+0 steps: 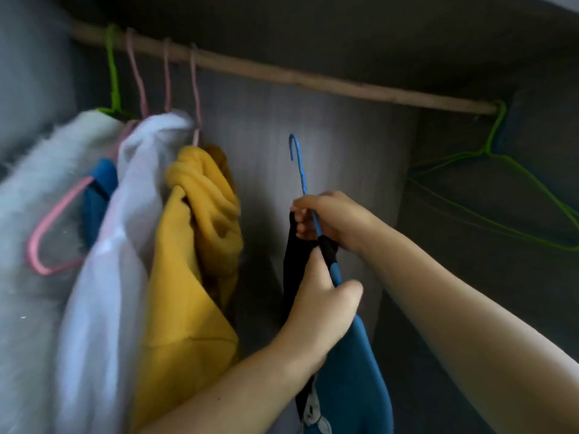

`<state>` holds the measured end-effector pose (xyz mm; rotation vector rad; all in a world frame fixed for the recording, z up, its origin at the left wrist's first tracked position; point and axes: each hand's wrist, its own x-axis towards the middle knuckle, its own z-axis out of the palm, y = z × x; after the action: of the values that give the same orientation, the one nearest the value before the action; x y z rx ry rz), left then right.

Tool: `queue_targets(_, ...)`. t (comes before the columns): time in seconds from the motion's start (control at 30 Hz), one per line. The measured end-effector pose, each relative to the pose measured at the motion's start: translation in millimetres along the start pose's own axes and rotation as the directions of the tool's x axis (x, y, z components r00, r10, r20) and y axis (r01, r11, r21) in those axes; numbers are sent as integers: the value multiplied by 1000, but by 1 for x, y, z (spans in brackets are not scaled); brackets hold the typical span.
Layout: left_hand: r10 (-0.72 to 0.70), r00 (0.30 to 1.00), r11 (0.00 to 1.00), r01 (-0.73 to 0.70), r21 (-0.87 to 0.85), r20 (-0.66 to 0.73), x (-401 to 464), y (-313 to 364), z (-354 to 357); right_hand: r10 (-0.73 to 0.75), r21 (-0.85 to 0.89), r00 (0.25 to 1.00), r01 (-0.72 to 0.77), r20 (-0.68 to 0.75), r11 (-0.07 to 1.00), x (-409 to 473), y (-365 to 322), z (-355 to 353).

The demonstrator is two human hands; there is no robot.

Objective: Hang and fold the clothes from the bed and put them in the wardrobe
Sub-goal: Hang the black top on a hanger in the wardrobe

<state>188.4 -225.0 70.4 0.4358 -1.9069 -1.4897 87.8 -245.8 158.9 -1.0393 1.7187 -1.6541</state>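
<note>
With our right hand [326, 219] gripping the blue hanger [302, 177] and our left hand [319, 311] pinching the dark garment [289, 277], we risk the cloth slipping off before the hook reaches the rail [282, 75].

2 bare, sleeveless forearms; hands [326, 220] ringless

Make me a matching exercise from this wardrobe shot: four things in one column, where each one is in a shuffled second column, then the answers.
Things
1. blue hanger
2. yellow top
3. empty green hangers
4. wooden rod

Places
A. hanging at the far right end of the rod
B. held in both hands, its hook below the rod
C. running across the top of the wardrobe
D. hanging on a pink hanger beside the white clothes

Pairs: 1-B, 2-D, 3-A, 4-C

The right hand grips the blue hanger's neck; the left hand holds the dark and blue clothes on it.
</note>
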Motion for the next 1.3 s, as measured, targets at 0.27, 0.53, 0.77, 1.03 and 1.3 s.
queue_targets(0.27,242,916,970,-231,73,-321,46,64,-48,-324,-371,942,333,90,867,16,-74,35)
queue_targets(0.53,171,889,975,-90,203,-426,86,95,-97,-379,-521,922,363,80,773,61,-94,83)
queue_targets(0.77,96,901,987,-33,154,-423,67,73,-120,-342,-546,931,354,128,759,65,-73,116)
queue_targets(1.03,275,893,907,-117,405,-356,34,65,-131,-414,-335,910,390,2,858,51,-39,108)
queue_targets(1.3,631,773,519,-358,776,-66,-2,65,-74,-498,-416,867,451,-6,790,2,25,34)
